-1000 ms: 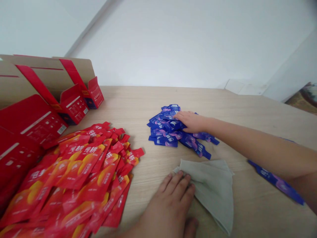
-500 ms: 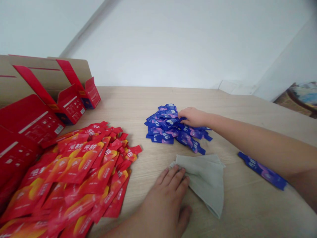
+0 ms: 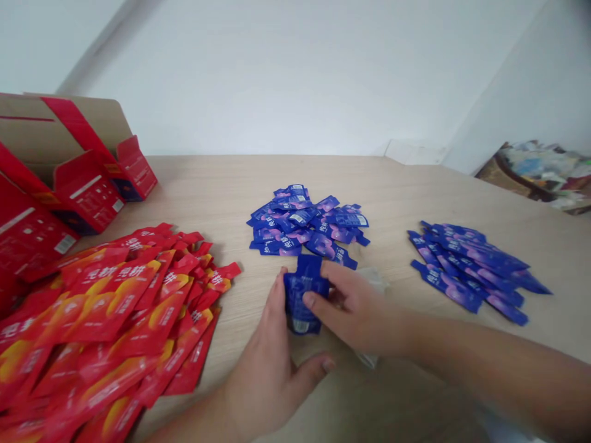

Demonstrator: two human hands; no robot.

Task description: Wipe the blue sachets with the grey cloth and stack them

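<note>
A blue pouch (image 3: 302, 301) is upright in front of me, its printed back with a barcode facing me. My right hand (image 3: 348, 301) pinches it by its right side, thumb across the front. My left hand (image 3: 277, 363) is at the pouch's left edge, fingers stretched along it and the thumb spread away; whether they touch it is hard to tell. Behind my right hand lies a grey-green cloth (image 3: 377, 280), mostly covered. A pile of blue pouches (image 3: 300, 221) lies just beyond my hands.
Many red-and-yellow pouches (image 3: 115, 307) are heaped at the left. Behind them stand open red cartons (image 3: 90, 191). A second group of blue pouches (image 3: 471, 258) lies at the right. A white object (image 3: 413, 152) sits by the wall, and a container of litter (image 3: 545, 169) is beyond the table.
My right hand has come back from the blue pile with a pouch. My left hand has left the cloth and risen beside the pouch. The view has turned right, revealing more blue pouches.
</note>
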